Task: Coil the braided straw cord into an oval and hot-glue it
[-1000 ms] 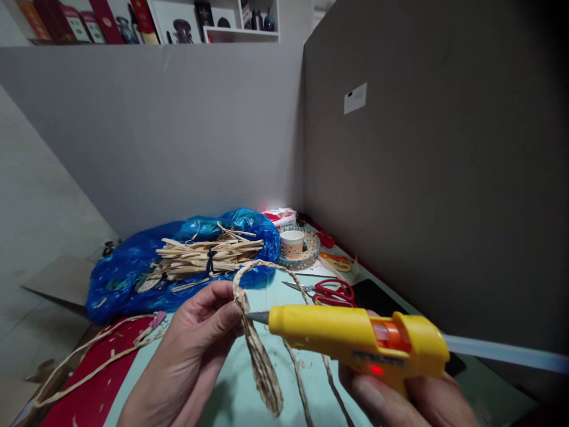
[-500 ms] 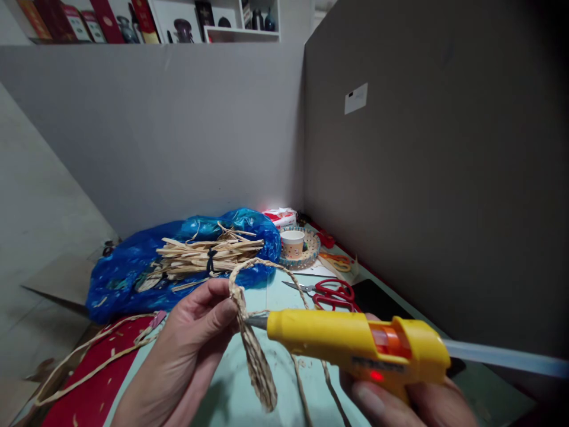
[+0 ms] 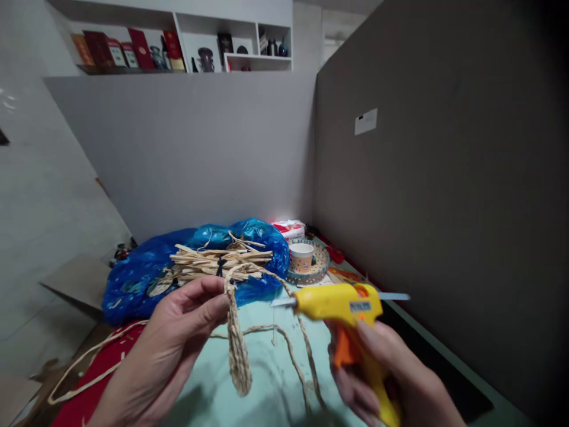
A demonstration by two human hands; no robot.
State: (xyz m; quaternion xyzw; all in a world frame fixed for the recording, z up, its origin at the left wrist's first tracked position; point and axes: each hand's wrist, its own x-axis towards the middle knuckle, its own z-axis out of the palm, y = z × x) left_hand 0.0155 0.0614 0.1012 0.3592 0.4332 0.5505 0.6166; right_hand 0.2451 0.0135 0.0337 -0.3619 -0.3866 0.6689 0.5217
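Observation:
My left hand pinches a coiled piece of braided straw cord between thumb and fingers. The coil hangs edge-on below the fingertips, and the loose cord loops up behind it and down over the tabletop. My right hand is wrapped round the handle of a yellow glue gun with an orange trigger. Its nozzle points left, apart from the coil, and a thin glue strand trails down near the tip. A clear glue stick sticks out of the gun's back.
A bundle of dry straw strips lies on a blue plastic bag. Behind the gun stand a paper cup and a round woven tray. A red cloth covers the table's left side. Grey partitions rise behind and to the right.
The glue gun has moved back to the right from the cord and turned so that its handle and trigger show. The head view has tilted up slightly.

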